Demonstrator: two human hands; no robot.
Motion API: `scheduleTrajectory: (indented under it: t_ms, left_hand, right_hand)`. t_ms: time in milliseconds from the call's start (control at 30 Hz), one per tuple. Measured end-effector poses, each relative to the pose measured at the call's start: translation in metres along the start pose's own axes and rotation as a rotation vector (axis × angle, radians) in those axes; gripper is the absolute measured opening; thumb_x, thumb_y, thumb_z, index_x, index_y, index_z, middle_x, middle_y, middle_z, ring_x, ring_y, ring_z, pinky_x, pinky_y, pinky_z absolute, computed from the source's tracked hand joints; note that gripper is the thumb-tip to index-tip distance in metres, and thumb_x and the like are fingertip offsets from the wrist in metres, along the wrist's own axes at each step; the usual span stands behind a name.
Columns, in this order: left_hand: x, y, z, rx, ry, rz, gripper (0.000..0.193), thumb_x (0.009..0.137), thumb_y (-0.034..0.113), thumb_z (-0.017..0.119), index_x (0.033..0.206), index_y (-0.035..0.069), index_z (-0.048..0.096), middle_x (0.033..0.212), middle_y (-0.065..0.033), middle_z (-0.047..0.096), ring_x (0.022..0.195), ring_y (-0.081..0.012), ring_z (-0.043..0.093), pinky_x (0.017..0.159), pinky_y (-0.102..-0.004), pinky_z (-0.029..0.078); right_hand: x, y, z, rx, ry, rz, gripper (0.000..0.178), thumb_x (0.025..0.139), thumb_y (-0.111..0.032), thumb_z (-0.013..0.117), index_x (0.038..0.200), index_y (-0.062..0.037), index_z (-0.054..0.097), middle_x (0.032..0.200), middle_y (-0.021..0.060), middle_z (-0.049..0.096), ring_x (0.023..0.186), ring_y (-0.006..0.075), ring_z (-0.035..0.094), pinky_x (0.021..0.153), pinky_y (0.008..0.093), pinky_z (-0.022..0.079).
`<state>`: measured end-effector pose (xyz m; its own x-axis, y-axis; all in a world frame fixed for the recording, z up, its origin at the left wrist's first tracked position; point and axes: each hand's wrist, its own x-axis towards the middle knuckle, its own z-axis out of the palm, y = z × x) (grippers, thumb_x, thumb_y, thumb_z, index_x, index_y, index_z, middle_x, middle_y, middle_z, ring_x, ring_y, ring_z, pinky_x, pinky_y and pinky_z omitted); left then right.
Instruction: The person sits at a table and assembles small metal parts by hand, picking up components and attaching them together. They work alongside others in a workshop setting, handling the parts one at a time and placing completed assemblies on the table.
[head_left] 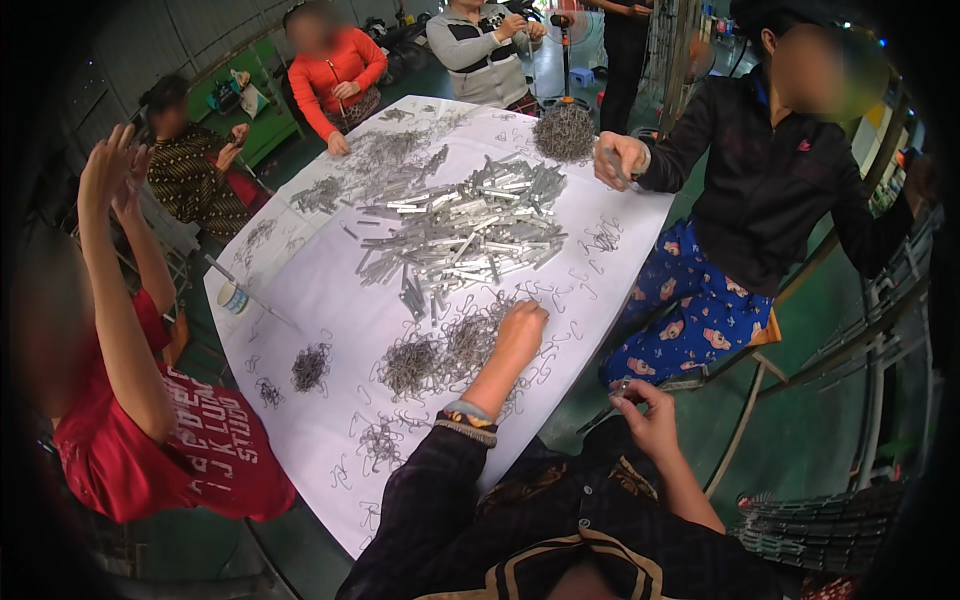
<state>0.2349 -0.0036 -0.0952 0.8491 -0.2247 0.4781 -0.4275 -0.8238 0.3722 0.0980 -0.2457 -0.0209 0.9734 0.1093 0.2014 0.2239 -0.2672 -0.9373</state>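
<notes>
My left hand [521,335] reaches over the white table to the right edge of a heap of grey wire hooks [470,343]. Its fingers are drawn together, and whatever they hold, if anything, is hidden. Off the table's near right edge, my right hand [648,412] pinches a small metal piece [622,388], too small to make out fully. A denser clump of hooks [410,364] lies left of my left hand. Beyond it spreads a big pile of flat silvery metal strips [475,225].
Loose hooks lie across the white tabletop [300,255], with a round bundle [564,132] at the far right. A white cup [232,298] stands near the left edge. Several people sit around; the one at right holds a strip over the table. Metal racks [850,330] stand at right.
</notes>
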Motion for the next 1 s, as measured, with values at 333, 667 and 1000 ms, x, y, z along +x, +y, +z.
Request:
scheduleTrajectory:
  t_ms: [333, 667, 1000]
  left_hand:
    - [0.03, 0.01, 0.03, 0.42, -0.155, 0.262, 0.01, 0.069, 0.011, 0.059, 0.065, 0.005, 0.067, 0.072, -0.0103, 0.065, 0.079, -0.0246, 0.061, 0.071, -0.0366, 0.049]
    - [0.019, 0.013, 0.025, 0.36, -0.064, 0.094, 0.008, 0.071, 0.009, 0.058, 0.07, 0.003, 0.063, 0.069, -0.0115, 0.064, 0.072, -0.0274, 0.062, 0.066, -0.0389, 0.049]
    - [-0.033, 0.054, -0.025, -0.781, 0.027, -0.31, 0.007, 0.09, 0.004, 0.053, 0.094, 0.001, 0.048, 0.078, -0.0141, 0.064, 0.07, -0.0238, 0.063, 0.063, -0.0366, 0.05]
  right_hand:
    - [-0.005, 0.006, 0.005, 0.003, 0.018, -0.023, 0.014, 0.078, 0.001, 0.067, 0.091, 0.0037, 0.066, 0.088, 0.0096, 0.07, 0.071, 0.0127, 0.064, 0.066, 0.026, 0.051]
    - [-0.004, 0.007, 0.01, -0.014, -0.027, -0.025, 0.012, 0.079, 0.001, 0.066, 0.09, 0.0044, 0.064, 0.089, 0.0085, 0.07, 0.073, 0.0106, 0.063, 0.068, 0.0254, 0.05]
    - [-0.001, 0.018, 0.028, 0.017, -0.028, -0.061, 0.022, 0.079, 0.002, 0.066, 0.1, 0.001, 0.06, 0.079, 0.0062, 0.066, 0.071, 0.0106, 0.061, 0.069, 0.0247, 0.048]
